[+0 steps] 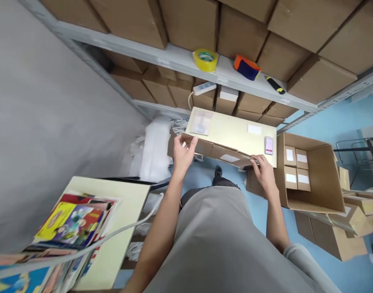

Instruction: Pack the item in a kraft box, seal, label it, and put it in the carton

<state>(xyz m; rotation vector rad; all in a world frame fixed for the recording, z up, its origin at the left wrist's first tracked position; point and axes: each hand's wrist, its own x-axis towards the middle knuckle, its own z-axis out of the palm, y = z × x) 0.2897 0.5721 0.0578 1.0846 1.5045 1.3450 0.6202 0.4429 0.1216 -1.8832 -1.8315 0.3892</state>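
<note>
A flat piece of cardboard with a white label on its face stands on edge, tilted, along the near side of the cream table. My left hand pinches its top left corner between thumb and fingers. At its right end, my right hand grips the upper edge. The lower part of the cardboard is hard to make out. On the table lie a clear plastic packet, a white slip and a phone with its screen lit.
A large open carton with several small labelled boxes stands at the right. Shelves ahead carry cartons, yellow tape, an orange-and-blue item and a utility knife. Magazines and a white cable are at the left.
</note>
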